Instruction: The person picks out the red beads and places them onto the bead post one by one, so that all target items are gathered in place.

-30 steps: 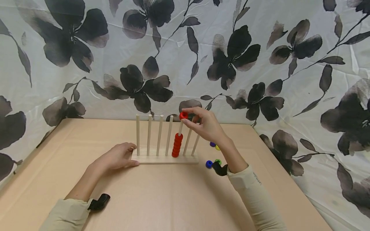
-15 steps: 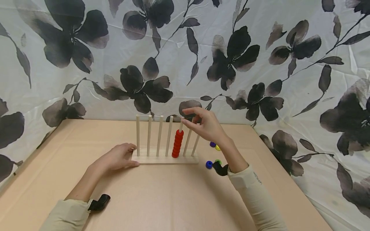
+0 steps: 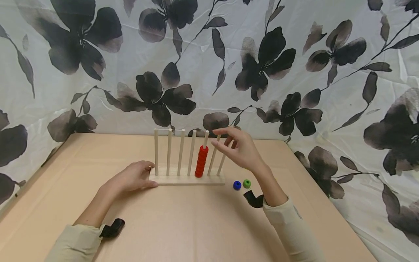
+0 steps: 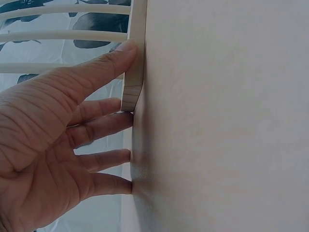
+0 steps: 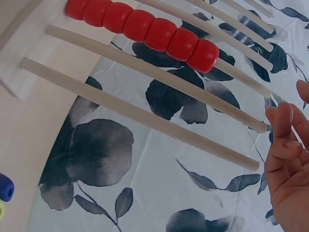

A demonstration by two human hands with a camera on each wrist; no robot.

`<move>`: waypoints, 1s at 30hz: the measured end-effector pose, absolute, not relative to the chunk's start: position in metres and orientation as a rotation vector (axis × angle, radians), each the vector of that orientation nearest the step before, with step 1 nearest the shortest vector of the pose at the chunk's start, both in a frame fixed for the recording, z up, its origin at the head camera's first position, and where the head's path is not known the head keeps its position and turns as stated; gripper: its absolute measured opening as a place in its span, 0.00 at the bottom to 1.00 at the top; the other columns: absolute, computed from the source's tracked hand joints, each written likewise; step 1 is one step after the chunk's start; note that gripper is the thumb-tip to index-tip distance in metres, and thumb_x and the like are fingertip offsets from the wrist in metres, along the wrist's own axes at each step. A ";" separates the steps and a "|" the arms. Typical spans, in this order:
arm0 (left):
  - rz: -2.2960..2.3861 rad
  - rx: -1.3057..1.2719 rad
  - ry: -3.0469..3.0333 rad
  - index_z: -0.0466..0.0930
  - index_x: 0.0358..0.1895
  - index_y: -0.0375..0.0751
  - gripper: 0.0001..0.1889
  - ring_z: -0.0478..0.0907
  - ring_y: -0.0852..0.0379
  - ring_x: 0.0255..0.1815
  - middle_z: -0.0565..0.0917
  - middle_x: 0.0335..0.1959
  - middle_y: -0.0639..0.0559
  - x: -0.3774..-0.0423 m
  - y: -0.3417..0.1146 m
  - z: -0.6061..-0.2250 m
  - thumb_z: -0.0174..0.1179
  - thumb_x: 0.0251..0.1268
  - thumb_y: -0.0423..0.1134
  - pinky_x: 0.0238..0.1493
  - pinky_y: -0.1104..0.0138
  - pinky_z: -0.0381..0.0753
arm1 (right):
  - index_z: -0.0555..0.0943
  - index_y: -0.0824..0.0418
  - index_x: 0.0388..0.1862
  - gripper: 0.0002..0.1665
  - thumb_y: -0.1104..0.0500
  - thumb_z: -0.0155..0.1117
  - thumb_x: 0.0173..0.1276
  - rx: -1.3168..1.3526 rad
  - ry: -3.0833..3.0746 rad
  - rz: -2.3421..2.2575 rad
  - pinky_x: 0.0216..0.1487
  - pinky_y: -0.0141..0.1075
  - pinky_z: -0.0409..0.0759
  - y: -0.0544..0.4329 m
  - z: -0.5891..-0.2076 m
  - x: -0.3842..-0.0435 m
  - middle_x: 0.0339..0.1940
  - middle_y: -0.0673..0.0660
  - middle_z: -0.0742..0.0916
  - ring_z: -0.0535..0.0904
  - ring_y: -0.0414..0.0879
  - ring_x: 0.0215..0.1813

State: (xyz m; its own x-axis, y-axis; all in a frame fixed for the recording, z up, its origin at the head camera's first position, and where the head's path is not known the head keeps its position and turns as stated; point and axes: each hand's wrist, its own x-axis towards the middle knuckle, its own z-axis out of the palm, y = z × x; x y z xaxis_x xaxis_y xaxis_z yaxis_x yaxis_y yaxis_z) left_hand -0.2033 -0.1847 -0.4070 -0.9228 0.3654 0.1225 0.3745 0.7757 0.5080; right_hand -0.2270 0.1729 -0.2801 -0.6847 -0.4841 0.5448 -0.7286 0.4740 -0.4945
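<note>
A wooden peg rack (image 3: 186,181) stands upright on the table, with a row of upright pegs. Red beads (image 3: 201,162) are stacked on one peg right of the middle; its bare tip rises above them. My left hand (image 3: 134,177) grips the rack's left end; in the left wrist view its thumb (image 4: 126,46) presses on the base while other fingers reach the end and the table. Beside the tips of the right-hand pegs, my right hand (image 3: 240,147) hovers with thumb and index finger apart, holding nothing. The right wrist view shows the red beads (image 5: 178,44) touching one another.
A blue bead (image 3: 237,185) and a green bead (image 3: 247,183) lie on the table (image 3: 183,225) right of the rack, near my right wrist. Behind the table hangs a floral cloth (image 3: 209,72).
My right hand let go of a red bead, which dropped down the peg onto the stack. The hand then moved slightly right, covering the purple and yellow beads behind it. My left hand stayed put.
</note>
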 end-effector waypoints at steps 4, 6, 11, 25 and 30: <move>-0.848 -0.614 -2.947 0.76 0.58 0.25 0.36 0.80 0.35 0.56 0.83 0.52 0.33 -0.204 -0.185 -0.405 0.77 0.56 0.49 0.61 0.43 0.76 | 0.85 0.59 0.58 0.20 0.58 0.74 0.68 0.989 -2.397 1.038 0.32 0.35 0.78 0.179 -0.285 -0.223 0.42 0.55 0.87 0.77 0.44 0.32; -0.849 -0.610 -2.953 0.76 0.59 0.25 0.37 0.79 0.34 0.57 0.83 0.53 0.32 -0.204 -0.186 -0.405 0.77 0.56 0.50 0.61 0.42 0.75 | 0.85 0.60 0.58 0.20 0.58 0.74 0.68 0.970 -2.401 1.053 0.32 0.34 0.79 0.183 -0.288 -0.222 0.41 0.55 0.87 0.77 0.44 0.32; -0.854 -0.592 -2.965 0.75 0.60 0.24 0.39 0.78 0.32 0.59 0.82 0.54 0.31 -0.204 -0.186 -0.407 0.77 0.55 0.51 0.62 0.41 0.75 | 0.85 0.60 0.58 0.20 0.57 0.73 0.68 0.922 -2.399 1.093 0.31 0.34 0.80 0.193 -0.297 -0.220 0.47 0.54 0.88 0.77 0.44 0.32; -0.874 -0.590 -2.962 0.75 0.60 0.24 0.38 0.78 0.33 0.58 0.83 0.53 0.32 -0.200 -0.186 -0.409 0.78 0.55 0.50 0.62 0.41 0.75 | 0.85 0.60 0.58 0.20 0.59 0.74 0.68 0.879 -2.372 1.150 0.30 0.34 0.79 0.213 -0.317 -0.222 0.52 0.56 0.89 0.77 0.44 0.29; -0.864 -0.588 -2.971 0.74 0.61 0.24 0.39 0.77 0.32 0.60 0.81 0.55 0.30 -0.201 -0.186 -0.406 0.77 0.56 0.51 0.63 0.41 0.74 | 0.84 0.61 0.59 0.20 0.61 0.73 0.68 0.858 -2.359 1.157 0.26 0.34 0.80 0.223 -0.321 -0.225 0.52 0.57 0.89 0.78 0.44 0.26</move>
